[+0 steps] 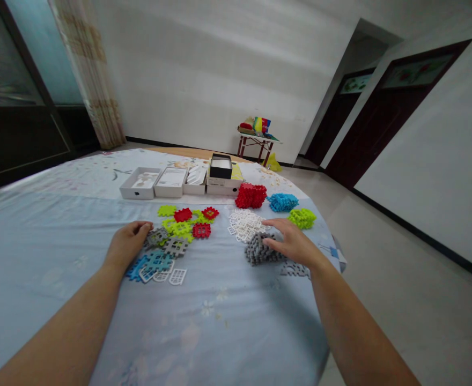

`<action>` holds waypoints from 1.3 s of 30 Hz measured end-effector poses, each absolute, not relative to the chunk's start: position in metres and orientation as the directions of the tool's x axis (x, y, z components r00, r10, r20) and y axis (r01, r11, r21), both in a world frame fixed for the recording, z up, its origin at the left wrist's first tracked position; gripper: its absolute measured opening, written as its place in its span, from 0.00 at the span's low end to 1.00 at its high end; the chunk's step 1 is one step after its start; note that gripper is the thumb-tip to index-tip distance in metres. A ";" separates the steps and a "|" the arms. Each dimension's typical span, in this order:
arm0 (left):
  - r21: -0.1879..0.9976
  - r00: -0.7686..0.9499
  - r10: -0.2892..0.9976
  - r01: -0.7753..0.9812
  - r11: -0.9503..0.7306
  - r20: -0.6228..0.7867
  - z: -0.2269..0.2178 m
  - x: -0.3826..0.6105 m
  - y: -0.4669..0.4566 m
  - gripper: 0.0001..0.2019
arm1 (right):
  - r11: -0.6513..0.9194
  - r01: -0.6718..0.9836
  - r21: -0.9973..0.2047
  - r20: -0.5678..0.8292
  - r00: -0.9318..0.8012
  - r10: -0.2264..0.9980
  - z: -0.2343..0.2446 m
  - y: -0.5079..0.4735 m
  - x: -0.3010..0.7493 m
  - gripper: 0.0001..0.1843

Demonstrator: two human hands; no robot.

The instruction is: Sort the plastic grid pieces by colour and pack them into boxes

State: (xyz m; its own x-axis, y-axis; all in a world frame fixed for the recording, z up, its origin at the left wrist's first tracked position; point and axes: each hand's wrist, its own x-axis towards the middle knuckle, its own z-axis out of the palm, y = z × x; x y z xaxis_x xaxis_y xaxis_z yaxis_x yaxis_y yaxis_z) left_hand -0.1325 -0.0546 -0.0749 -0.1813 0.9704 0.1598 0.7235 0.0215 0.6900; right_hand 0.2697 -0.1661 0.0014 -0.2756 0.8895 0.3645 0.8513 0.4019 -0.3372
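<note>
My left hand (128, 244) is curled, thumb and fingers together at the edge of a dark grey interlocking building piece (155, 237). Beside it lie another grey piece (175, 246), blue pieces (158, 261) and white window-shaped pieces (177, 276). Just beyond are lime-green pieces (181, 229) and red pieces (201, 230), loosely spread. Over a stack of grey pieces (260, 251) is my right hand (290, 241), thumb and forefinger apart; its other fingers are partly hidden. A few flat grey pieces (294, 269) lie under my right wrist.
White window pieces (246, 224) form a heap beyond the grey stack. Red (251, 196), blue (283, 202) and lime-green (302, 217) stacks stand behind and right. Open white boxes (170, 190) and a black box (221, 171) line the back. The table's edge curves down at right.
</note>
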 end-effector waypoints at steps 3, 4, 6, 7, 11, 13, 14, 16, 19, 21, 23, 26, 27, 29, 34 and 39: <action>0.699 -0.192 0.967 0.715 0.022 0.165 -0.077 -0.132 -0.053 0.20 | 0.476 0.802 -0.361 0.390 -0.334 0.858 0.004 -0.166 0.248 0.20; 0.702 -0.194 0.966 0.712 0.018 0.171 -0.078 -0.132 -0.053 0.20 | 0.502 0.781 -0.372 0.390 -0.359 0.848 0.004 -0.165 0.239 0.19; 0.712 -0.194 0.962 0.702 0.002 0.189 -0.080 -0.132 -0.052 0.19 | 0.551 0.739 -0.387 0.381 -0.416 0.826 0.000 -0.163 0.218 0.20; 0.718 -0.192 0.961 0.696 -0.011 0.200 -0.080 -0.132 -0.052 0.19 | 0.573 0.720 -0.392 0.369 -0.447 0.815 -0.003 -0.162 0.206 0.20; 0.724 -0.182 0.957 0.689 -0.039 0.225 -0.082 -0.132 -0.052 0.18 | 0.626 0.664 -0.410 0.288 -0.557 0.779 -0.023 -0.156 0.160 0.18; 0.722 -0.175 0.957 0.691 -0.049 0.232 -0.083 -0.132 -0.052 0.18 | 0.643 0.649 -0.407 0.245 -0.601 0.761 -0.034 -0.153 0.138 0.18; 0.720 -0.171 0.956 0.691 -0.056 0.238 -0.083 -0.132 -0.052 0.18 | 0.656 0.640 -0.400 0.229 -0.623 0.748 -0.039 -0.151 0.129 0.18; 0.720 -0.166 0.954 0.691 -0.067 0.248 -0.084 -0.132 -0.051 0.18 | 0.693 0.611 -0.383 0.213 -0.672 0.709 -0.048 -0.149 0.113 0.20; 0.726 -0.163 0.954 0.684 -0.075 0.253 -0.085 -0.132 -0.050 0.19 | 0.749 0.557 -0.358 0.227 -0.727 0.648 -0.058 -0.148 0.099 0.23; 0.724 -0.165 0.953 0.685 -0.075 0.255 -0.086 -0.132 -0.050 0.19 | 0.767 0.546 -0.338 0.240 -0.737 0.631 -0.062 -0.148 0.096 0.22; 0.721 -0.162 0.953 0.689 -0.076 0.256 -0.086 -0.132 -0.050 0.19 | 0.770 0.554 -0.318 0.244 -0.737 0.630 -0.064 -0.148 0.096 0.18; 0.724 -0.162 0.957 0.687 -0.064 0.239 -0.085 -0.132 -0.051 0.19 | 0.766 0.575 -0.286 0.246 -0.729 0.639 -0.066 -0.149 0.097 0.12; 0.727 -0.164 0.959 0.684 -0.059 0.232 -0.085 -0.132 -0.051 0.19 | 0.761 0.588 -0.275 0.251 -0.720 0.647 -0.066 -0.149 0.098 0.11; 0.730 -0.166 0.961 0.681 -0.050 0.221 -0.083 -0.132 -0.051 0.19 | 0.739 0.624 -0.255 0.262 -0.691 0.673 -0.065 -0.149 0.101 0.10; 0.732 -0.168 0.964 0.680 -0.039 0.208 -0.082 -0.132 -0.051 0.18 | 0.638 0.731 -0.242 0.328 -0.558 0.763 -0.049 -0.142 0.121 0.14; 0.729 -0.165 0.965 0.684 -0.038 0.205 -0.080 -0.131 -0.053 0.18 | 0.444 0.855 -0.268 0.458 -0.292 0.839 -0.020 -0.122 0.169 0.15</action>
State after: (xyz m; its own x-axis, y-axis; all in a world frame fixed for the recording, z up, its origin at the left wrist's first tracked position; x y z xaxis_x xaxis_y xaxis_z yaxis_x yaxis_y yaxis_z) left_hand -0.1312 -0.0526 -0.0805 -0.1652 0.9647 0.2052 0.6839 -0.0378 0.7286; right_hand 0.1689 -0.1225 -0.0198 -0.2924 0.8393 0.4584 0.8547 0.4444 -0.2685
